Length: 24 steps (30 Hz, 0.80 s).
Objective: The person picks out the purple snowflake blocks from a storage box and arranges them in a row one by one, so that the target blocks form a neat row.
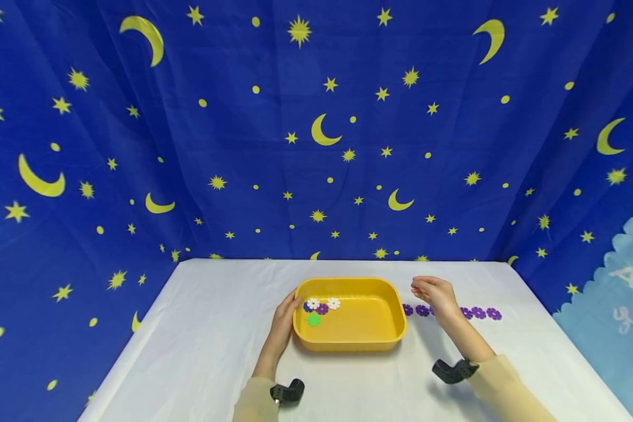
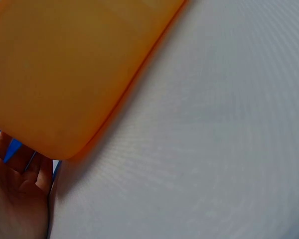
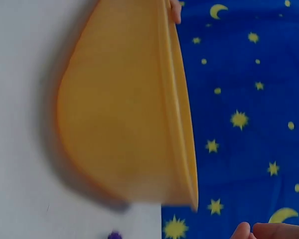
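A yellow plastic tub [image 1: 348, 346] stands on the table, with a few flower-shaped pieces lying in its left part: white [image 1: 334, 303], purple [image 1: 322, 309], blue and green [image 1: 313, 320]. My left hand [image 1: 282, 322] holds the tub by its left end, thumb at the rim and fingers along the outer wall. To the right of the tub my right hand [image 1: 439, 298] is raised over a row of purple flower-shaped pieces [image 1: 478, 313], hiding the middle of the row. Its thumb and fingertips are close together, and no piece shows between them.
White cloth covers the table [image 1: 190, 351]. Behind and beside it hangs a blue curtain [image 1: 274, 164] with yellow moons and stars. A light blue scalloped panel [image 1: 622, 293] with white lettering is at the far right. Both wrists wear black camera mounts [image 1: 290, 391].
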Each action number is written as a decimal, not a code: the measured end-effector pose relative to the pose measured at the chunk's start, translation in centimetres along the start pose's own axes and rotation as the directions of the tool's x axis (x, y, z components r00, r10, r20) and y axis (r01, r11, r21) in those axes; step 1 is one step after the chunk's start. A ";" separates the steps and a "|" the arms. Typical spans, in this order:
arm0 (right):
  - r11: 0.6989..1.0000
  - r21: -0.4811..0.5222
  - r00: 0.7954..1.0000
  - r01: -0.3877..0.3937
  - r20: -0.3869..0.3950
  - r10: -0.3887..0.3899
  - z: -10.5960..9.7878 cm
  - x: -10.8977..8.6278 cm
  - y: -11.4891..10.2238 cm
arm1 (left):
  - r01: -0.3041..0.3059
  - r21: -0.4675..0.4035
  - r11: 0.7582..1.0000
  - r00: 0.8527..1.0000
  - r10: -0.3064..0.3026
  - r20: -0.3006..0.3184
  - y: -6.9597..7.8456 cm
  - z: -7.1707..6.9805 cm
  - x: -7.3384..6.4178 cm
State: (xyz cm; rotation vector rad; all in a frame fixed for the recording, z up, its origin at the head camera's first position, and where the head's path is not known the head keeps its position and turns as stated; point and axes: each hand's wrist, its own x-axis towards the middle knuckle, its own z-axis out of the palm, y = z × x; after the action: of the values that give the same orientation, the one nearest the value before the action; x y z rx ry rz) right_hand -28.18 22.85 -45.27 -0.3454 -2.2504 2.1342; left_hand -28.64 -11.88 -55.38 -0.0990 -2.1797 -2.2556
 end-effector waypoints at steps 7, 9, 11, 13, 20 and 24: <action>1.000 0.014 0.998 0.012 0.067 -0.013 3.2 -0.2 -0.3 | 0.019 -0.008 1.000 1.000 -0.019 -0.005 0.1 0.2 -0.1; 1.000 0.010 0.997 0.005 0.077 -0.005 4.0 -0.3 -0.4 | 0.013 -0.003 1.000 1.000 -0.013 0.007 0.2 0.3 -0.1; 1.000 0.012 0.996 -0.006 0.087 0.005 4.7 -0.4 -0.5 | 0.019 -0.009 1.000 1.000 -0.019 0.012 0.2 0.3 -0.1; 1.000 0.008 0.995 -0.016 0.097 0.015 5.4 -0.3 -0.5 | 0.022 -0.008 1.000 1.000 -0.022 0.015 0.2 0.3 -0.1; 0.999 -0.025 0.992 -0.021 0.128 0.024 8.3 0.0 -0.1 | 0.009 -0.001 1.000 1.000 -0.009 0.010 0.3 0.0 -0.1; 1.000 -0.013 0.989 -0.011 0.145 0.012 9.9 0.1 0.4 | 0.015 -0.014 1.000 1.000 -0.015 0.004 0.2 0.1 -0.1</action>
State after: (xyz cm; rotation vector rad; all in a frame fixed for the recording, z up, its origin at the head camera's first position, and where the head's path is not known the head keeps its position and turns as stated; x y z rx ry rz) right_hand -29.91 13.13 -46.29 -0.2095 -2.3434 2.2205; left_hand -28.53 -11.81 -55.15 -0.0874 -2.1742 -2.2806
